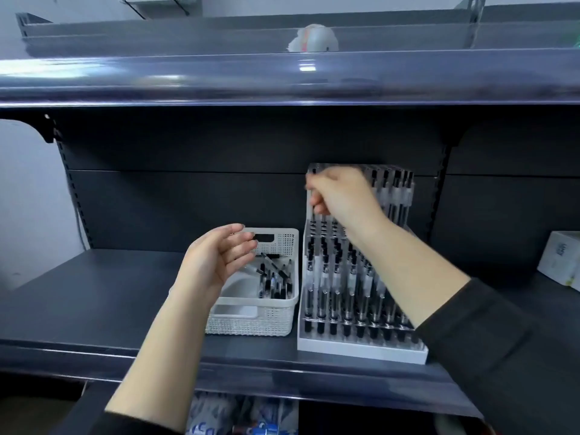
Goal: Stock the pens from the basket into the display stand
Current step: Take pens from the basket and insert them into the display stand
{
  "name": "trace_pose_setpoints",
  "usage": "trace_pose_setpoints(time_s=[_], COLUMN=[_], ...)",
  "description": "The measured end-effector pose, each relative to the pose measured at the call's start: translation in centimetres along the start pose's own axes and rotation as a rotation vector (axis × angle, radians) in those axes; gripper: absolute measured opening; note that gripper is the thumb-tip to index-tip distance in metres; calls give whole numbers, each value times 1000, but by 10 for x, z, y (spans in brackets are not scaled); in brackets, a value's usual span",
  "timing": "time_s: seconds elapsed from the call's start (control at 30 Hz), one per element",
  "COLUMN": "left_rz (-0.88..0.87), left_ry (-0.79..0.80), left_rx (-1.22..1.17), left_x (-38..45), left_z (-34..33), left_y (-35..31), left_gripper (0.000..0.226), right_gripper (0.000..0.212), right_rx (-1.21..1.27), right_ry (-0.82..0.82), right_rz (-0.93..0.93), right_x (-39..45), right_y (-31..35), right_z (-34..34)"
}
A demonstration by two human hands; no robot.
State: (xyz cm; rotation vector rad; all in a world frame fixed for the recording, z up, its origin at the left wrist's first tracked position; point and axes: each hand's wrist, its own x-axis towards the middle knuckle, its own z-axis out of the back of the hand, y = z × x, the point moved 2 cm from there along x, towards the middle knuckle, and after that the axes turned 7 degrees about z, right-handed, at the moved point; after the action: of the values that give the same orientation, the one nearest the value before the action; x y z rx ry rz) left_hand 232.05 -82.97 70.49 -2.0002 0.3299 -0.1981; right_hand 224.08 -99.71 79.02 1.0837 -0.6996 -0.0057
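A white perforated basket (276,321) stands on the dark shelf, with several black-and-clear pens (276,282) lying in its right half. To its right stands the tiered display stand (361,348), its front rows filled with upright pens. My right hand (342,196) is up at the stand's back left column and pinches a pen (313,211) that points down into a slot. My left hand (216,260) hovers over the basket's left side, fingers relaxed and holding nothing.
The dark shelf (94,296) stretches left of the basket. A white box (561,262) sits at the far right. An upper shelf (282,76) overhangs close above the stand. Packaged goods (244,419) show on the level below.
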Motion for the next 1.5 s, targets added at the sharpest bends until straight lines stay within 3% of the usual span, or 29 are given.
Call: trace_pose_setpoints(time_s=[0.1, 0.23, 0.33, 0.37, 0.43, 0.53, 0.63, 0.77, 0.83, 0.93, 1.1, 1.23, 1.37, 1.5], left_rz=[63, 174, 235, 268, 364, 355, 261, 229, 219, 248, 268, 214, 293, 394], left_ry=[-50, -121, -212, -221, -166, -52, -33, 21, 125, 268, 261, 226, 216, 116], left_rx=[198, 513, 822, 931, 1173, 1501, 1547, 1733, 1807, 1923, 1935, 1734, 1478, 1259], left_x=[34, 70, 87, 90, 95, 107, 120, 131, 130, 123, 120, 127, 125, 126], left_z=[19, 30, 31, 30, 28, 21, 16, 17, 18, 18, 16, 27, 33, 38], left_y=[-3, -4, -2, -1, 4, 13, 20, 30, 37, 48, 47, 43, 37, 38], left_gripper=[11, 27, 33, 36, 47, 54, 40, 37, 41, 50, 38, 21, 38, 42], right_gripper=[20, 29, 17, 21, 54, 67, 78, 87, 77, 43, 49, 43, 36, 47], right_rx=[280, 282, -47, -204, -494, -863, -981, -959, -934, -829, -853, -902, -831, -805], right_ry=[135, 174, 176, 207, 328, 484, 581, 603, 569, 510, 510, 566, 556, 510], right_rz=[-225, -426, -453, -451, -505, -525, -638, -602, -581, -565, -529, -503, -537, -606], right_x=[-1, 8, 26, 33, 39, 37, 31, 32, 34, 36, 38, 36, 36, 34], right_y=[-2, -25, -59, -71, -96, -126, -147, -156, -156, -154, -155, -151, -148, -146], right_z=[-48, -96, -125, -133, -146, -158, -167, -170, -168, -166, -163, -161, -160, -160])
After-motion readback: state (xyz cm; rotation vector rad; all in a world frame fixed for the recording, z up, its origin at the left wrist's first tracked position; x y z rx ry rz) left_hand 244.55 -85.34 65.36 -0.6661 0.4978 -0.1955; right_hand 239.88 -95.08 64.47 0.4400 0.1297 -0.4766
